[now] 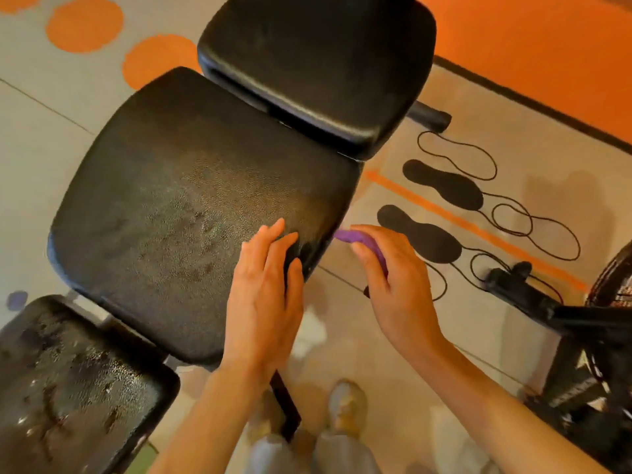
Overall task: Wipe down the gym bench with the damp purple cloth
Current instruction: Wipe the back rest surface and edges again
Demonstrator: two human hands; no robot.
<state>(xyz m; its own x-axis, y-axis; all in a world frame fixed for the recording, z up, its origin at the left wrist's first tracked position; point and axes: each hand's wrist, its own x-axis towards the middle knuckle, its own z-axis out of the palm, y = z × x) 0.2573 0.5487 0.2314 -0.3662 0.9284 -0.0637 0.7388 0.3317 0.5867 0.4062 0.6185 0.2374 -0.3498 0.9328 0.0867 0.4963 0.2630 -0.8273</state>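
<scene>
The gym bench (178, 186) has black padded sections: a large middle pad, a far pad (318, 59) and a worn near pad (68, 378) at the lower left. The middle pad's surface glistens with damp patches. My left hand (263, 302) lies flat with fingers spread on the middle pad's right edge. Just off that edge, my right hand (393, 278) is shut on the bunched purple cloth (359, 241), which peeks out between thumb and fingers beside the pad's side.
Two black shoe insoles (441, 184) and loose black laces (533, 220) lie on the floor right of the bench. A black machine frame (554, 313) stands at the right. My shoes (345, 405) are below, beside the bench's leg. An orange wall runs across the top right.
</scene>
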